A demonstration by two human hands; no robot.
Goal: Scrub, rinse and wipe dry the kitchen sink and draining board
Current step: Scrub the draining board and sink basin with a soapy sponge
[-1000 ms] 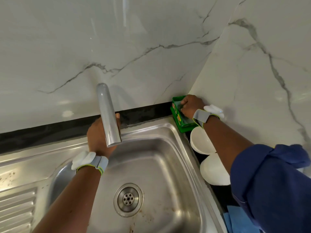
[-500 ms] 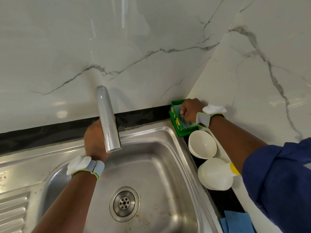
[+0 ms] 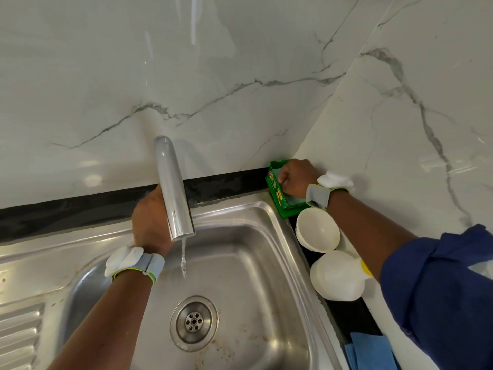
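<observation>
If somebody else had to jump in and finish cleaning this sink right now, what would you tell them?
Left hand: behind the tap, fingers hidden. A thin stream of water runs into the sink.
Right hand: curled inside the green tub in the corner; what it holds is hidden.
Beside the sink: white bowl, white bottle, blue cloth.
Done: water is on.
Left: brown stains show near the drain; scrub, rinse and dry sink and draining board.
</observation>
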